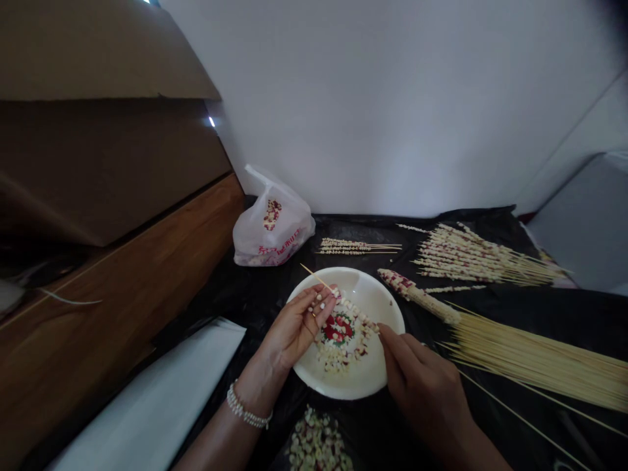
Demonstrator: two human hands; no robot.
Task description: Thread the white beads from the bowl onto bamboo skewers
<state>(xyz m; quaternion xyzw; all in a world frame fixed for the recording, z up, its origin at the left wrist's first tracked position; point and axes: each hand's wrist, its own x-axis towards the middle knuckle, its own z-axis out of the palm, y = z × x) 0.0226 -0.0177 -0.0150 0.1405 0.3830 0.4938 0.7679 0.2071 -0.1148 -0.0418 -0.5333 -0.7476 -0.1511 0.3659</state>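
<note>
A thin wooden skewer (316,276) strung with pale and dark-red corn kernels slants above a white bowl (305,374). My left hand (305,320) is closed around its upper part, with several loose kernels (318,305) showing at the fingers. At the skewer's lower right end, my right hand (420,369) pinches it between thumb and fingers. Loose corn kernels (338,360) lie in the bowl, around a red and green print on its bottom. More kernels (318,445) are heaped in front of the bowl.
A corn cob (432,302) lies right of the bowl, beside a bundle of bare skewers (540,347). Filled skewers (461,255) are piled at the back right, with a smaller group (346,246) behind the bowl. A plastic bag (275,229) stands at the back left.
</note>
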